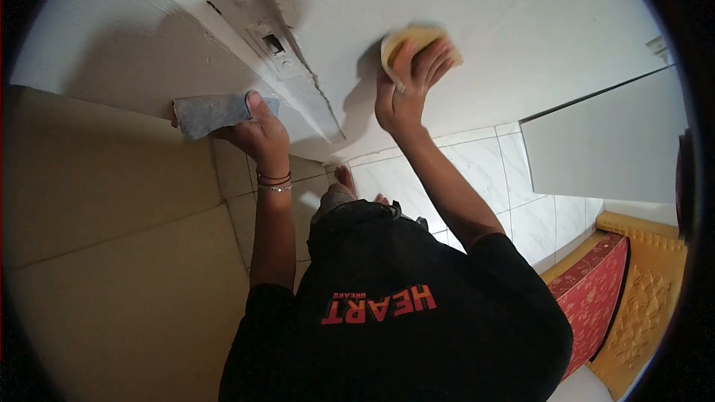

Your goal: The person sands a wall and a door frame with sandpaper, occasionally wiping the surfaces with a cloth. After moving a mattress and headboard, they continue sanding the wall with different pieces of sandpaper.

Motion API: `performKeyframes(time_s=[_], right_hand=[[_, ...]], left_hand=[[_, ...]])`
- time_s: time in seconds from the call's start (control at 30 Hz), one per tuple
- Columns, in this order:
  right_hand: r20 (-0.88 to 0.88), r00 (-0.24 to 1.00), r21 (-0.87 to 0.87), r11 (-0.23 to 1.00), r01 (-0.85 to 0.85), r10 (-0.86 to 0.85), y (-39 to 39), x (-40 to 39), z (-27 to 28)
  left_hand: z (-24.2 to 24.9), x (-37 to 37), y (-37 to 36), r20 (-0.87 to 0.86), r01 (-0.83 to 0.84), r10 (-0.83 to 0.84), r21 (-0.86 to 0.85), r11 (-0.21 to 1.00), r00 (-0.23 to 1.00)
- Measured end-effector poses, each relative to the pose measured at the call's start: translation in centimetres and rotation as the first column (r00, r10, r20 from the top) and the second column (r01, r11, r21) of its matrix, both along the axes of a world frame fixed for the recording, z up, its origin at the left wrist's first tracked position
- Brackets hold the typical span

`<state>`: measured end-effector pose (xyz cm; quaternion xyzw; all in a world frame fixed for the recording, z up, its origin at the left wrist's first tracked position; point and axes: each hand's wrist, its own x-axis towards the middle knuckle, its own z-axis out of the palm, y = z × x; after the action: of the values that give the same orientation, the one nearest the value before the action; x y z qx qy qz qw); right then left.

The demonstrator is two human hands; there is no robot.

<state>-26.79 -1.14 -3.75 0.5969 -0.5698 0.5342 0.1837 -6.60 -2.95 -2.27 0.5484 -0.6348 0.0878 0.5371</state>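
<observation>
Grasping the yellow pad beyond its wrist, against the white wall, the right hand stood right of the latch plate — opposite the left hand, which clutched the gray sheet, long axis sideways.

Matt, creased grey sheet; smooth, marble-look floor tiles.

Grey sheet — creased, brown-edged, held | yellow pad — blurred, curved, at white wall
</observation>
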Motion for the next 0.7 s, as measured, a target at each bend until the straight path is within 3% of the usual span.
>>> performKeyframes(time_s=[0.07, 0.17, 0.2, 0.3, 0.37, 0.4, 0.43, 0.47, 0.5, 0.57, 0.63, 0.7], right_hand=[[0.088, 0.991, -0.135, 0.987, -0.088, 0.100, -0.1, 0.5, 5.5], [0.127, 0.979, -0.215, 0.968, -0.130, 0.160, -0.2, 0.7, 9.4], [0.117, 0.979, -0.250, 0.959, -0.134, 0.167, -0.6, 0.9, 9.1], [-0.077, 0.997, -0.076, 0.997, -0.014, 0.008, -1.4, 1.7, 0.8], [-0.170, 0.985, -0.079, 0.997, -0.012, -0.002, -1.0, 2.4, -1.2], [-0.195, 0.981, -0.074, 0.997, -0.003, -0.012, -0.8, 2.6, -0.4], [-0.220, 0.975, -0.066, 0.998, 0.010, -0.025, -1.0, 2.6, 0.7], [-0.178, 0.984, -0.063, 0.998, -0.004, -0.007, -0.9, 2.6, 3.6], [-0.138, 0.990, -0.055, 0.998, -0.022, 0.014, -0.4, 2.8, 7.7], [-0.088, 0.994, -0.160, 0.983, -0.085, 0.071, -0.3, 2.5, 14.0], [-0.099, 0.993, -0.200, 0.977, -0.079, 0.060, -0.8, 2.4, 15.7], [-0.169, 0.985, -0.163, 0.985, -0.052, 0.024, -1.1, 3.0, 13.7]], left_hand=[[-0.5, 0.0, 0.0, 0.027, -0.017, 0.018, -0.004, 1.000, 0.999], [-1.1, -1.6, 0.9, -0.026, 0.014, -0.015, -0.051, 0.999, 1.000], [-1.4, -2.1, 1.4, -0.028, 0.049, -0.051, -0.073, 0.996, 0.998], [-2.5, -1.9, 1.8, -0.067, -0.017, 0.015, -0.034, 0.999, 0.998], [-2.6, -1.1, 1.7, -0.279, 0.248, -0.161, 0.315, 0.916, 0.947], [-1.4, -1.0, 0.4, -0.208, 0.120, -0.106, 0.054, 0.991, 0.972], [0.5, -0.8, -0.9, -0.156, -0.004, -0.030, -0.214, 0.977, 0.987], [3.3, -0.1, -1.3, -0.178, 0.023, -0.056, -0.184, 0.983, 0.982], [7.5, -0.7, -1.8, -0.258, 0.085, -0.196, -0.384, 0.919, 0.946], [11.5, 0.0, -1.6, -0.106, -0.055, 0.019, -0.345, 0.937, 0.994], [11.3, -0.6, -2.0, -0.113, -0.026, -0.021, -0.395, 0.918, 0.993], [8.9, -1.3, -2.2, -0.105, 0.021, -0.071, -0.412, 0.911, 0.992]])
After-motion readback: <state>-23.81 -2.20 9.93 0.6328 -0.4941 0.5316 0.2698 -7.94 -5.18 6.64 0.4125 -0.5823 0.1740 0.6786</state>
